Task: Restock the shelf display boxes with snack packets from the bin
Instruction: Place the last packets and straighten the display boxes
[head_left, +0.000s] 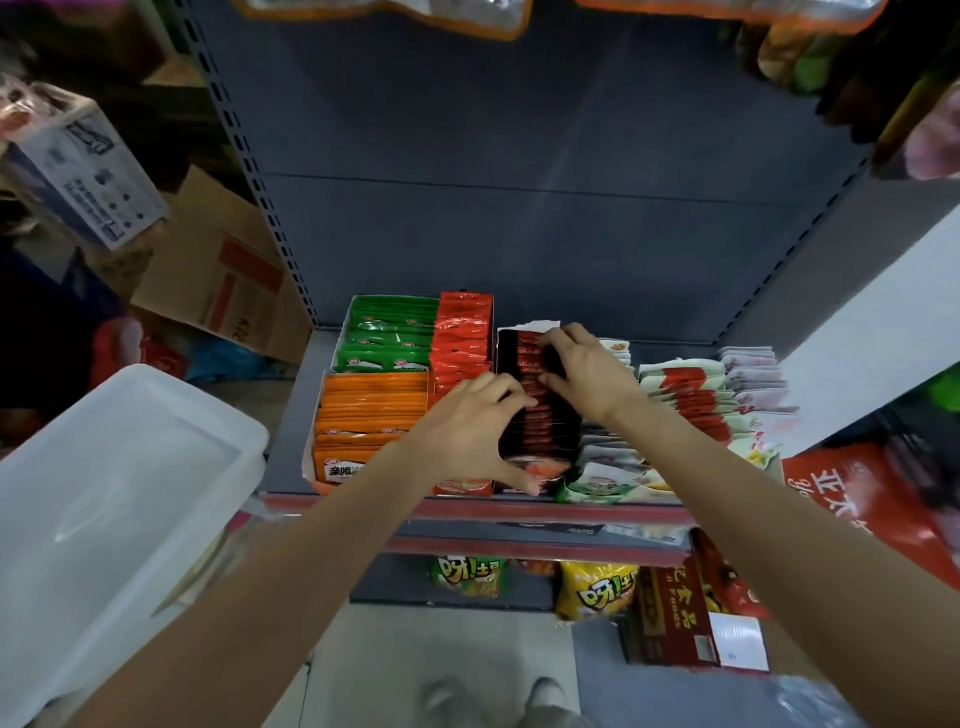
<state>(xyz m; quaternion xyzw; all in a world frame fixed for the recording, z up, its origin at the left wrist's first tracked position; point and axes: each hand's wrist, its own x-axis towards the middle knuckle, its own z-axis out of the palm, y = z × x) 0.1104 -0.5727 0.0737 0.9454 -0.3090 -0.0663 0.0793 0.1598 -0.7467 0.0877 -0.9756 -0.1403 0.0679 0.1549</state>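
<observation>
Both hands, left hand (470, 421) and right hand (587, 374), grip upright black packets (535, 415) (row running front-to-back).

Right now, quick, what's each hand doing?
Left hand: fingers curled round the front of the dark packets, gripping them.
Right hand: fingers curled over the back of the same row, holding it.

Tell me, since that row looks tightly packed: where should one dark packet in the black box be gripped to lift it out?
Pinch its exposed top edge from above. The dark packets stand on edge, tightly filed in the black box; box walls and neighbouring packets block the sides.
</observation>
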